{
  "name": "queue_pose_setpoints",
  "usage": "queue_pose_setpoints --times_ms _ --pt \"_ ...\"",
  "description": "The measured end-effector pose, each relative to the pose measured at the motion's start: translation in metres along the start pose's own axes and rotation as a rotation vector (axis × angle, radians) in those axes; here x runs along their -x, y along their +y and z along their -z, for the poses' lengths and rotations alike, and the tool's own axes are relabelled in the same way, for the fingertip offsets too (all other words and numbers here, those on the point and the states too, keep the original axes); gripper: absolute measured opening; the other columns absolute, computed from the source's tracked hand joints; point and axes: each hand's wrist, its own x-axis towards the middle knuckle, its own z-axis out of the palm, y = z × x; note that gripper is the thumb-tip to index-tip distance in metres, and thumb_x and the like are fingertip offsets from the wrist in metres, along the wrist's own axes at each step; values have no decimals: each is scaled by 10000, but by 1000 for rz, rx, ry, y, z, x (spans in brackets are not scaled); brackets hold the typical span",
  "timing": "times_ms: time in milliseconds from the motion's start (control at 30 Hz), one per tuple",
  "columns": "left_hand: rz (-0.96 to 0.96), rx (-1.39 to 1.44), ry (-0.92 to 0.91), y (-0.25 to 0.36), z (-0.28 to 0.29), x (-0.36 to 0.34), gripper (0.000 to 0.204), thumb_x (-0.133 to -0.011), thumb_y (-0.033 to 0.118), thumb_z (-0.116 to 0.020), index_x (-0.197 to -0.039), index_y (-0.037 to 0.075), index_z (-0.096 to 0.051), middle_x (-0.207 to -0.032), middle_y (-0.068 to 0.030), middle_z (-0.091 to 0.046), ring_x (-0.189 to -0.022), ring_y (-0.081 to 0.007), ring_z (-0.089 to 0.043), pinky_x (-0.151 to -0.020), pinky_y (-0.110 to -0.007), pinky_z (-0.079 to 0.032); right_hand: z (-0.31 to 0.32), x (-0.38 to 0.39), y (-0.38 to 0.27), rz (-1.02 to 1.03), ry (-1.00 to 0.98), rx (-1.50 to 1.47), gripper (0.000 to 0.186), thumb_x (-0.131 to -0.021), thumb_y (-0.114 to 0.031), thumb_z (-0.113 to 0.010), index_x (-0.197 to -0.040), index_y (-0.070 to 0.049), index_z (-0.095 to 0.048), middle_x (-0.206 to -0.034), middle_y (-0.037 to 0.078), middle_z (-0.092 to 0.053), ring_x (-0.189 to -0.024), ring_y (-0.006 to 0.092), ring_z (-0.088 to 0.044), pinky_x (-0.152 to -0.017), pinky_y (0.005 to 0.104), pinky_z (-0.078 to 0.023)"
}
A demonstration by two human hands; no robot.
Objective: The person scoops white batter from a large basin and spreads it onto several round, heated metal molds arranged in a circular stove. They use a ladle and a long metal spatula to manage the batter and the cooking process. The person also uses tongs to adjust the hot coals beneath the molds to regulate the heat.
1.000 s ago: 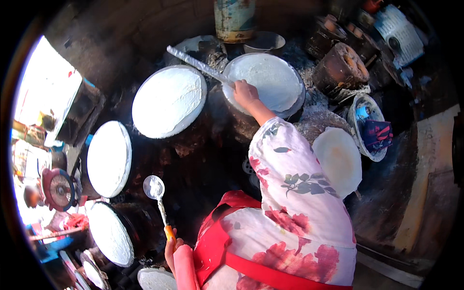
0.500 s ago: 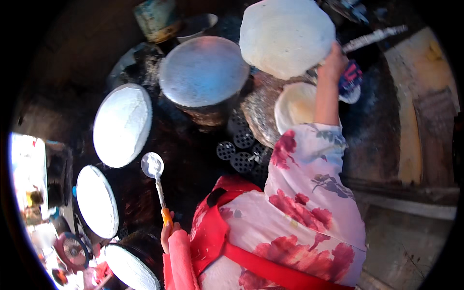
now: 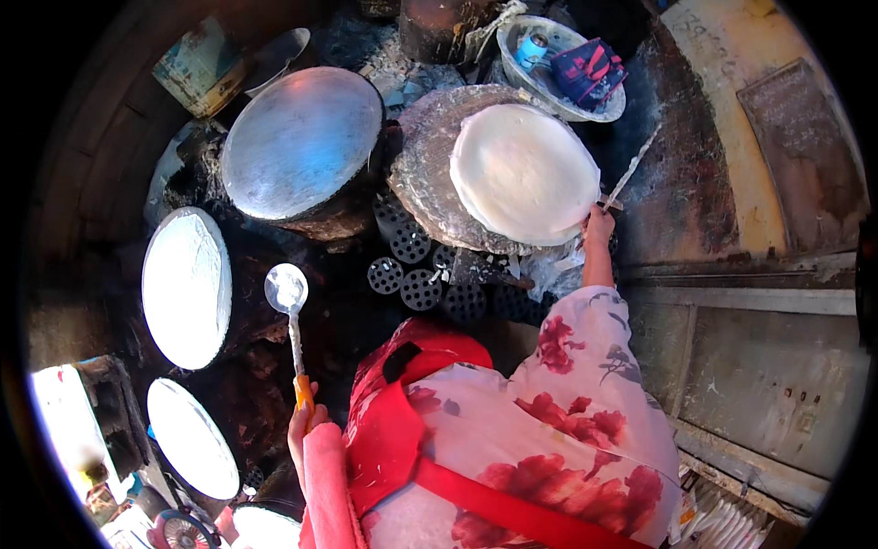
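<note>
My left hand (image 3: 305,423) is closed around the orange handle of a ladle (image 3: 285,288), whose round head has white batter on it. At the right my right hand (image 3: 596,222) grips a long, whitish stick (image 3: 636,160) at the edge of a pale round flatbread (image 3: 512,174); whether its fingers also pinch the bread is unclear. The bread lies on a crusted round board (image 3: 416,165). Left of that board stands a bare metal griddle (image 3: 297,137). Two griddles covered in white batter (image 3: 183,284) (image 3: 190,435) are at the far left.
Several perforated dark discs (image 3: 421,288) lie below the board. Behind it are a basin (image 3: 512,69) with a blue can and dark cloth bag, a rusty drum (image 3: 444,27) and a worn bucket (image 3: 192,64). A stained metal wall (image 3: 750,366) is on the right.
My right hand moved right and carried a flatbread from the griddle, which is now bare, onto the board, where it lies lower. My view turned rightward; my left hand still holds the ladle.
</note>
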Motion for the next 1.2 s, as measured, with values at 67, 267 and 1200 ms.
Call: queue_pose_setpoints --times_ms 67,267,1200 --pt "9 -10 7 2 -4 3 427 -939 266 -459 -1338 121 -420 -596 21 -364 -452 -81 -361 -427 -227 -320 -3 -1 -5 80 62 235 214 -842 -257 -584 -823 -44 -584 -623 75 -568 -517 210 -559 -444 341 -431" --pt "-76 303 -153 -18 45 -14 424 -926 228 -493 -1317 78 -424 -600 10 -421 -457 -94 -418 -440 -236 -350 -72 65 -79 687 98 838 361 -923 -346 -460 -852 -29 -618 -790 176 -645 -735 323 -616 -658 416 -463" --pt "-856 1648 1333 -597 -32 150 269 -948 362 -473 -994 97 -475 -622 13 -406 -442 -66 -389 -412 -243 -364 -145 525 25 2093 -2878 256 235 -855 -231 -598 -713 -46 -567 -683 146 -558 -615 344 -569 -528 395 -439"
